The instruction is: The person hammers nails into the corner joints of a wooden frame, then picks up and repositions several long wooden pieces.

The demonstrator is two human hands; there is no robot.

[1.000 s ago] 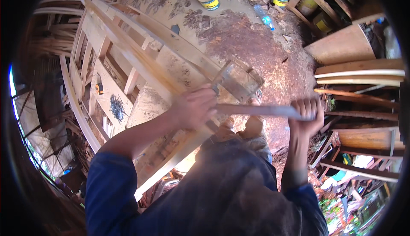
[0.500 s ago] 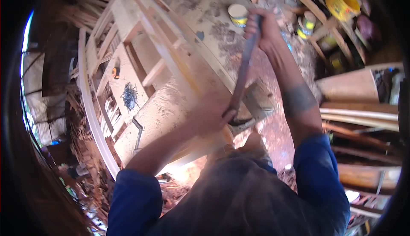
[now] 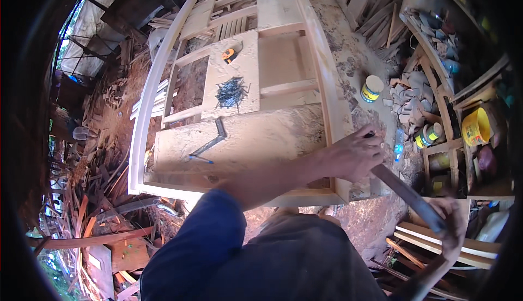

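Bar point(image 3: 407, 195), dark, slants beside the wooden frame point(image 3: 318, 53), left hand point(image 3: 357, 154) fingers clenched round its upper end, right hand point(image 3: 453, 222) at its lower (blurred; closure unclear): apparently a two-handed handling step, next move calling for secure grip.

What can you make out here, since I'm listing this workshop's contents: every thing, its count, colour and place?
wooden frame: 1, pale, centre
tape measure: 1, orange and black, on the frame
nails: one pile, dark, nearer than the tape measure
angled tool: 1, dark with blue end, nearer than the nails
cans: at least 3, yellow-labelled, right
bottle: 1, clear and blue, right
bucket: 1, yellow, far right
planks: several, pale, lower right
scrap wood: many, brown, left
long tool: 1, greyish, between the hands
shirt: 1, dark with blue sleeve, bottom
left hand: 1, bare, at the tool's upper end
right hand: 1, bare, blurred, around its lower end
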